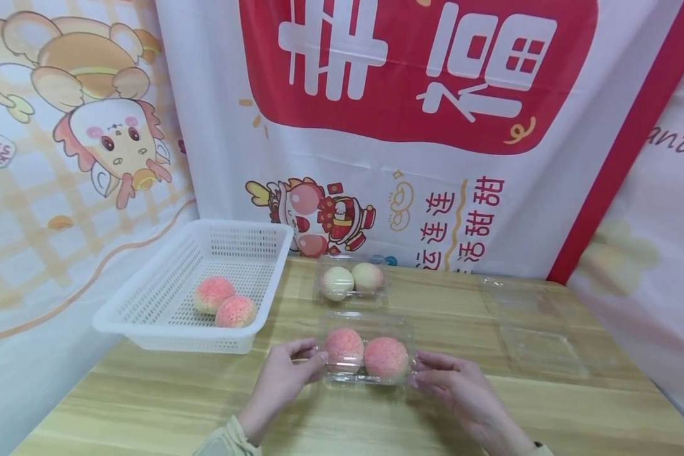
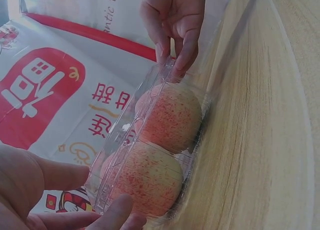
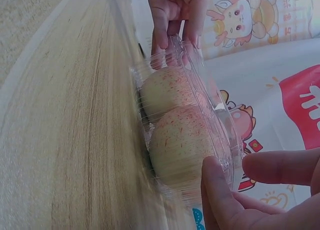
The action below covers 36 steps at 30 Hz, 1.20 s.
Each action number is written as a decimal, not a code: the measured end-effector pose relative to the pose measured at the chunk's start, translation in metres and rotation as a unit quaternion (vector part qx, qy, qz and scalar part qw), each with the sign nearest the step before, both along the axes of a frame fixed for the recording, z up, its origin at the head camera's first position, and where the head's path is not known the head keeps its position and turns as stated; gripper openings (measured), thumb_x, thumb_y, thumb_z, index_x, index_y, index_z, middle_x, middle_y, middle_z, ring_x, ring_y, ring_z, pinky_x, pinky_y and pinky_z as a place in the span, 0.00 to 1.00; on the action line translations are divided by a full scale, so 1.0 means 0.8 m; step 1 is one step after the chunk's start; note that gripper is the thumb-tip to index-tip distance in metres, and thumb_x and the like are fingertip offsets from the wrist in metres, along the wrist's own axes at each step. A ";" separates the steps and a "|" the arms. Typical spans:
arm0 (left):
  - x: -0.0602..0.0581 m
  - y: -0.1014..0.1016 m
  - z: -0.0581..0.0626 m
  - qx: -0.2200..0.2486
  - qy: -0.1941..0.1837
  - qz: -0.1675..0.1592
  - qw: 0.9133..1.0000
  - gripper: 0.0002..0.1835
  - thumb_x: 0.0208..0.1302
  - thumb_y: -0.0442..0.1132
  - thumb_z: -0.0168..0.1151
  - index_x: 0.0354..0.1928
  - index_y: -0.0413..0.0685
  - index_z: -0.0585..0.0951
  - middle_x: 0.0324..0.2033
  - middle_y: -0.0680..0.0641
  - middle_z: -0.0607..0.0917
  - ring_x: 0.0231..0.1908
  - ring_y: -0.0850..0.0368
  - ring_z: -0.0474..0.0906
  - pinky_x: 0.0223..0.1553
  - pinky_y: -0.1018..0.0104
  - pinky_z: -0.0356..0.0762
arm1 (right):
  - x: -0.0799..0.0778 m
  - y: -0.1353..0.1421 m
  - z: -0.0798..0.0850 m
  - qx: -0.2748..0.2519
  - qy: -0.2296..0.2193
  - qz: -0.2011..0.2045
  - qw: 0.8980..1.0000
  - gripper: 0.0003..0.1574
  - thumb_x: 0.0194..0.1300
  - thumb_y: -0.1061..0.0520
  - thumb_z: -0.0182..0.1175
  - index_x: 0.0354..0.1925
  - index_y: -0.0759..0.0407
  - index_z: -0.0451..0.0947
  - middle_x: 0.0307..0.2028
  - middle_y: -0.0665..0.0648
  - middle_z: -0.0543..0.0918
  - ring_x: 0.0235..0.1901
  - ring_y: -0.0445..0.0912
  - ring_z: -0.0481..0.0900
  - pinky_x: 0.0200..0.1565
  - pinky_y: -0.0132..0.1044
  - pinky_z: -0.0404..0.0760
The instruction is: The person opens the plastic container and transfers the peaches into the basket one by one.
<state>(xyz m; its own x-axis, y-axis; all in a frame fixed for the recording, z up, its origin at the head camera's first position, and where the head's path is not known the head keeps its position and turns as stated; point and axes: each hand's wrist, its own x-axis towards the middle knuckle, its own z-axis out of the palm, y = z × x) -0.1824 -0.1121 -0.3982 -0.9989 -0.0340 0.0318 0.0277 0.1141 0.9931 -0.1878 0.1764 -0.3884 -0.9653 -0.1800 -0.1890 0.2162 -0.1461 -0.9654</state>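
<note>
A clear plastic clamshell box (image 1: 367, 379) rests on the wooden table in front of me, holding two round, pink-speckled, peach-like balls (image 1: 386, 358) side by side. Its transparent lid stands over them. At the box's left end, my left hand (image 1: 287, 373) pinches the rim between thumb and fingers. My right hand (image 1: 456, 389) grips the rim at the opposite end. Both wrist views show the fingertips on the plastic edges, with the pink balls (image 2: 172, 115) inside. The same box (image 3: 220, 135) appears close up in the right wrist view.
Behind it stands another clear box with two paler balls (image 1: 338, 283). A white perforated basket (image 1: 148, 329) at left holds two pink balls (image 1: 235, 311). Flat clear plastic packaging (image 1: 538, 342) lies at right. Printed cloth (image 1: 342, 152) hangs along the table's back.
</note>
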 end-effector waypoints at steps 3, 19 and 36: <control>-0.001 0.000 0.000 -0.012 0.001 -0.001 1.000 0.29 0.60 0.33 0.69 0.58 0.22 0.72 0.42 0.38 0.81 0.37 0.50 0.83 0.37 0.63 0.85 | -0.001 0.000 0.001 -0.001 -0.002 -0.001 1.000 0.37 0.59 0.73 0.61 0.64 0.80 0.60 0.54 0.69 0.77 0.51 0.54 0.80 0.55 0.43 0.78; 0.002 -0.003 0.011 -0.006 -0.030 -0.018 0.999 0.35 0.61 0.36 0.67 0.65 0.23 0.65 0.55 0.30 0.75 0.44 0.45 0.80 0.40 0.56 0.84 | 0.000 0.001 0.011 0.020 0.019 0.009 1.000 0.35 0.64 0.69 0.60 0.65 0.82 0.58 0.53 0.69 0.77 0.48 0.54 0.81 0.54 0.44 0.79; 0.006 0.005 0.008 0.009 -0.038 -0.032 0.999 0.41 0.53 0.29 0.71 0.66 0.22 0.61 0.54 0.31 0.75 0.39 0.50 0.81 0.40 0.54 0.84 | 0.001 -0.004 0.015 0.069 0.043 0.005 0.997 0.33 0.63 0.68 0.61 0.61 0.84 0.63 0.52 0.70 0.78 0.45 0.53 0.81 0.50 0.42 0.81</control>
<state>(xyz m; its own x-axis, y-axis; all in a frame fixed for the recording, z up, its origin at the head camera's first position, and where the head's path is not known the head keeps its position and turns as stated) -0.1773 -0.1082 -0.3918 -0.9986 0.0299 -0.0438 -0.0407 0.0957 0.9946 -0.1870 0.1734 -0.3761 -0.9772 -0.1674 -0.1303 0.1335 -0.0080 -0.9910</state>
